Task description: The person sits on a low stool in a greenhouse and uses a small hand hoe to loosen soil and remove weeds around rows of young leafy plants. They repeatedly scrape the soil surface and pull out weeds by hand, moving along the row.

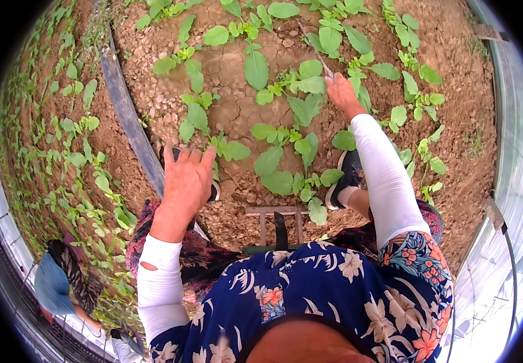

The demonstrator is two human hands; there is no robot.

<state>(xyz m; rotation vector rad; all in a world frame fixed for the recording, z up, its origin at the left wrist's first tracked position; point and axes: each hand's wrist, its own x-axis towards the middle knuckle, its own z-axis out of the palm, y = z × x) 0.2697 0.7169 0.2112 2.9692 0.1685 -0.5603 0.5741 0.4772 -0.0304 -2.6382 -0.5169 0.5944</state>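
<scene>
My right hand is closed around the lower end of a thin rod-like tool, which points up and left among the leaves; its far tip is near the soil. Leafy green seedlings stand just left of that hand, in cracked brown soil. My left hand is held palm down with its fingers apart and nothing visible in it, above my shoe and beside a small plant. More seedlings grow between my feet.
A dark flat hose or strip curves along the left of the bed. A metal frame lies before my body. Plastic sheeting borders the right side. Dense plants grow at left, where another person bends low.
</scene>
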